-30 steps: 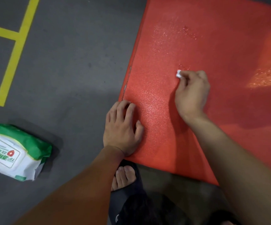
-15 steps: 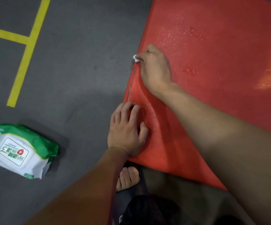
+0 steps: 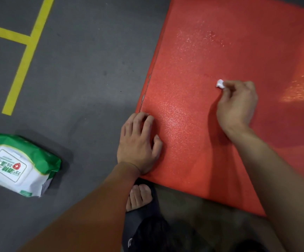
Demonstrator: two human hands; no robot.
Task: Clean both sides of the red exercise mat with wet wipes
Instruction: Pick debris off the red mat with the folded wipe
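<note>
The red exercise mat (image 3: pixel 211 51) lies flat on the grey floor and fills the right half of the view; its surface glistens with wet patches. My right hand (image 3: pixel 236 104) pinches a small balled-up white wet wipe (image 3: pixel 220 83) and holds it against the mat, well inside its left edge. My left hand (image 3: pixel 138 144) lies palm down on the mat's near left corner, fingers pointing away from me.
A green and white pack of wet wipes (image 3: pixel 18 164) lies on the floor at the left. Yellow tape lines (image 3: pixel 25 57) cross the floor at the upper left. My foot in a dark sandal (image 3: pixel 140 199) stands just below the mat's near edge.
My right hand swept the wipe from mid-mat out to the left edge, then back right to mid-mat. My left hand has stayed on the corner.
</note>
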